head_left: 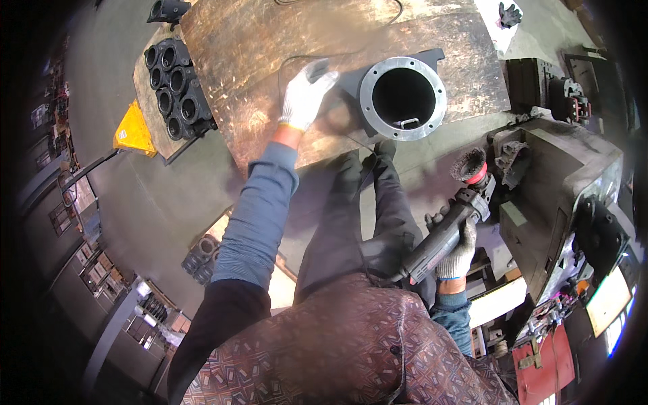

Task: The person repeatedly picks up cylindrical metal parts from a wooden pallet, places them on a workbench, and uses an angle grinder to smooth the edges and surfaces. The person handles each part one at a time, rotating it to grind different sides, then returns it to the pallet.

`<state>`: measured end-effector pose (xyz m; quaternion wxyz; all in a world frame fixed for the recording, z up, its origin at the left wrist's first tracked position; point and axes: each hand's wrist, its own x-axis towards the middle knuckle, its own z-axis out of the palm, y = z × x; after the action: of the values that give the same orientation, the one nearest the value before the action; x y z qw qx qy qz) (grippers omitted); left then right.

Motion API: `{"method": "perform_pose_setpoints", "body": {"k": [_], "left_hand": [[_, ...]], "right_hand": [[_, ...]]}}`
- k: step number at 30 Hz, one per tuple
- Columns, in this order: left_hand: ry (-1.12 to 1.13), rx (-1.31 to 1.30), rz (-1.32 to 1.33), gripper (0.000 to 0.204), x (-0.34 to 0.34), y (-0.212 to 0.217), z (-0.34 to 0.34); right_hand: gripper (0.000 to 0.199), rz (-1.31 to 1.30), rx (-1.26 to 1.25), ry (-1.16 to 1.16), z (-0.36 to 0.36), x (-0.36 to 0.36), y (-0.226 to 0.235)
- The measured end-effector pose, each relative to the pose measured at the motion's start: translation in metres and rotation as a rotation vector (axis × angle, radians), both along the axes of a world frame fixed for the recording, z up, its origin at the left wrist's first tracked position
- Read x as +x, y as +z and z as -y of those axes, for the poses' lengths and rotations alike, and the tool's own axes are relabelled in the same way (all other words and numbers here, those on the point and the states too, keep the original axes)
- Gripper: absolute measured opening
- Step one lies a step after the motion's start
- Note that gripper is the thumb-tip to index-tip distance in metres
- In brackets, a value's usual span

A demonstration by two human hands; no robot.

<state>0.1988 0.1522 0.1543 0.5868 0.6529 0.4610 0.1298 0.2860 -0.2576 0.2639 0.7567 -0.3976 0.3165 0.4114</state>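
My right hand [457,253], in a dirty white glove, is wrapped round the body of a dark angle grinder [442,239]. A wire cup brush [469,165] with a red collar sits at the grinder's upper end, pointing away from me. My left hand [307,94], in a white knit glove, hovers over or rests on the wooden table, open, with loosely bent fingers and nothing seen in them. Just right of it lies a dark cast housing [351,82] with a bare metal flange [368,91], ringed by bolt holes, round a wide black bore.
The worn wooden tabletop [250,74] carries a thin black cable [290,59]. At left, several black castings [177,81] stand on a pallet beside a yellow pallet jack [135,131]. A grey metal cabinet [540,175] stands close at right. A black glove [509,15] lies far right.
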Motion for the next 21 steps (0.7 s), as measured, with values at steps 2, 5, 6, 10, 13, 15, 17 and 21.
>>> {"method": "perform_pose_setpoints", "body": {"k": [2,5,6,10,13,15,17,21], "left_hand": [[-0.053,-0.044,-0.054,0.037,0.006,0.004,0.0],[-0.011,-0.126,-0.047,0.037,0.009,0.012,0.0],[0.03,-0.179,-0.025,0.037,0.009,0.013,0.0],[0.023,-0.21,0.005,0.039,0.007,0.013,-0.005],[-0.041,-0.196,-0.021,0.04,0.005,0.012,-0.01],[-0.079,-0.228,0.009,0.041,0.002,0.011,-0.014],[-0.126,-0.274,0.085,0.044,-0.002,0.009,-0.017],[0.046,-0.374,0.183,0.044,-0.019,-0.002,-0.015]], "right_hand": [[0.055,-0.021,-0.086,-0.008,0.005,0.002,-0.005],[0.055,-0.054,-0.113,-0.019,0.007,0.006,-0.011],[0.055,-0.062,-0.115,-0.022,0.008,0.008,-0.012],[0.055,-0.033,-0.093,0.011,0.008,0.013,-0.018],[0.054,-0.05,-0.109,0.008,0.007,0.015,-0.022],[0.054,-0.076,-0.131,0.019,0.006,0.016,-0.025],[0.056,-0.083,-0.124,0.024,0.005,0.017,-0.028],[0.061,-0.029,-0.113,0.068,0.007,0.028,-0.043]]}}
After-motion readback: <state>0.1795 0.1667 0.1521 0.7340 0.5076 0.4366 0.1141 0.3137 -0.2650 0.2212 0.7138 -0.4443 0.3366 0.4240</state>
